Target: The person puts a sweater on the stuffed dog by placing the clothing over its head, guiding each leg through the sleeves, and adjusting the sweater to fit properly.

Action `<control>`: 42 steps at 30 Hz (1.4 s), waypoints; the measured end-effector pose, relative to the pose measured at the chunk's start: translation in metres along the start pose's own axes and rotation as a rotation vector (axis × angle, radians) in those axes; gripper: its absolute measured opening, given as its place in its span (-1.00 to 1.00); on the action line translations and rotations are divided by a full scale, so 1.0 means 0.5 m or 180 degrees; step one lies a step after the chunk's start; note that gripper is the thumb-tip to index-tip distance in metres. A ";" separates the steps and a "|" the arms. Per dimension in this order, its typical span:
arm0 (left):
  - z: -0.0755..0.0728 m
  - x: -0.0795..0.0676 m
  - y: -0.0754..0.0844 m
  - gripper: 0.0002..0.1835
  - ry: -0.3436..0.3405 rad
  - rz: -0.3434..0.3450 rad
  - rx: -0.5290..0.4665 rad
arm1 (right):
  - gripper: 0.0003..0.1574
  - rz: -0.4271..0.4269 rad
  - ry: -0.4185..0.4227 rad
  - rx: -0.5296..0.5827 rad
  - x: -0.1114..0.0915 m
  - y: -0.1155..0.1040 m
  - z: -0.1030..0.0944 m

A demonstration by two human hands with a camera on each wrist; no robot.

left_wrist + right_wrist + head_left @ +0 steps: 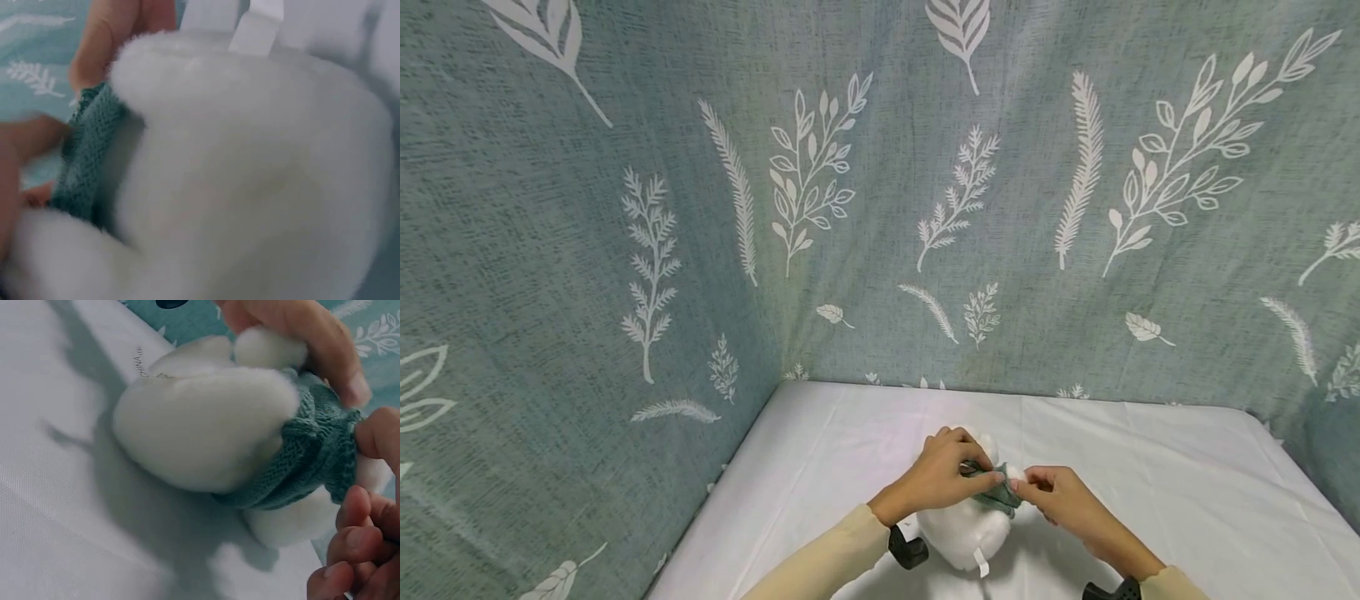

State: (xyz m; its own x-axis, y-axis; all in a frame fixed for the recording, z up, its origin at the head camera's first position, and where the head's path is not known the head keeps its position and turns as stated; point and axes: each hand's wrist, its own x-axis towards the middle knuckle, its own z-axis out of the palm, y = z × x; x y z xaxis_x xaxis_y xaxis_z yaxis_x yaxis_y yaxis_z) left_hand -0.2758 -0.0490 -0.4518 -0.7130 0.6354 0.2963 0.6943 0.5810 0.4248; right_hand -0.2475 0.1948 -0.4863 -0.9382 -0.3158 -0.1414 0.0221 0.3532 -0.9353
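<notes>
A white plush toy lies on the white-covered table with its tagged rear toward me. Around its body is a small green knitted sweater, bunched up. My left hand reaches over the toy from the left, its thumb and fingers holding the sweater. From the right, my right hand pinches the sweater's edge between thumb and index finger, beside a white limb. The other right fingers curl in loosely. In the left wrist view, the knit stretches between both hands; the toy's furry body fills most of that frame.
The white table cover spreads out on every side of the toy. Blue-green curtains with white leaf prints hang behind the table and along its left. A white fabric tag sticks out of the toy's rear.
</notes>
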 end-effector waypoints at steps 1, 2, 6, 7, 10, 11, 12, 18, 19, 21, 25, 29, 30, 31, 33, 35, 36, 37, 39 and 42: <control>0.000 0.001 0.001 -0.79 0.0016 0.0018 0.0008 | -0.48 -0.0006 0.0037 0.0021 0.001 0.001 0.001; 0.001 0.003 0.002 -0.81 0.0033 0.0044 0.0055 | -0.50 -0.0012 0.0074 0.0038 0.001 0.001 0.003; -0.002 0.008 0.008 -0.90 0.0084 0.0157 0.0383 | -0.51 0.0000 0.0218 0.0027 0.000 -0.002 0.007; -0.004 0.009 0.010 -0.90 0.0081 0.0187 0.0465 | -0.52 0.0015 0.0245 0.0030 0.000 -0.003 0.008; -0.010 0.010 0.013 -0.90 0.0028 0.0248 0.0654 | -0.51 0.0092 0.0305 0.0058 0.002 -0.004 0.005; -0.012 0.009 0.013 -0.91 0.0001 0.0255 0.0703 | -0.52 0.0121 0.0319 0.0081 0.002 -0.003 0.003; -0.014 0.007 0.011 -0.91 -0.0034 0.0254 0.0722 | -0.51 0.0147 0.0318 0.0112 0.003 -0.001 0.000; -0.016 -0.001 0.003 -0.90 -0.0128 0.0191 0.0655 | -0.48 0.0221 0.0291 0.0241 0.004 0.010 -0.017; -0.015 -0.001 0.002 -0.90 -0.0114 0.0173 0.0637 | -0.49 0.0208 0.0293 0.0250 0.004 0.010 -0.018; -0.011 0.000 0.000 -0.92 -0.0066 0.0122 0.0593 | -0.51 0.0163 0.0306 0.0251 0.003 0.008 -0.018; -0.006 -0.001 -0.003 -0.88 -0.0015 -0.0028 0.0451 | -0.47 0.0085 0.0301 0.0182 0.001 0.000 -0.014; -0.002 -0.002 -0.003 -0.87 0.0035 -0.0066 0.0317 | -0.47 -0.0001 0.0281 0.0044 -0.003 -0.004 -0.006; -0.002 -0.002 -0.002 -0.86 0.0052 -0.0058 0.0311 | -0.48 -0.0043 0.0292 0.0012 -0.003 -0.005 -0.004; -0.001 -0.002 -0.002 -0.86 0.0067 -0.0044 0.0305 | -0.49 -0.0087 0.0301 -0.0015 -0.004 -0.005 -0.002; 0.000 -0.002 0.000 -0.86 0.0099 -0.0016 0.0321 | -0.50 -0.0205 0.0356 -0.0089 -0.005 -0.005 0.001; 0.001 -0.001 0.000 -0.90 0.0135 0.0009 0.0370 | -0.53 -0.0287 0.0435 -0.0184 -0.005 -0.004 0.004; 0.001 0.000 0.001 -0.91 0.0156 0.0023 0.0397 | -0.54 -0.0315 0.0481 -0.0234 -0.005 -0.004 0.005; 0.001 0.000 0.001 -0.92 0.0172 0.0037 0.0430 | -0.55 -0.0337 0.0519 -0.0279 -0.005 -0.003 0.006; 0.002 0.001 0.000 -0.94 0.0199 0.0059 0.0509 | -0.58 -0.0354 0.0573 -0.0346 -0.005 -0.001 0.006; -0.001 0.000 -0.003 -0.94 0.0226 0.0066 0.0618 | -0.61 -0.0361 0.0575 -0.0358 -0.005 0.004 0.004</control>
State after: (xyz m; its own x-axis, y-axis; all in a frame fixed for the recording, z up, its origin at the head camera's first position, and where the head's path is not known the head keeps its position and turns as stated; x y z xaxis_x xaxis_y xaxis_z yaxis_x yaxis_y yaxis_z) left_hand -0.2769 -0.0500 -0.4518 -0.6987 0.6149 0.3657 0.7098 0.6596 0.2470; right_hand -0.2445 0.1945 -0.4885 -0.9793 -0.2000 0.0323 -0.1162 0.4234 -0.8985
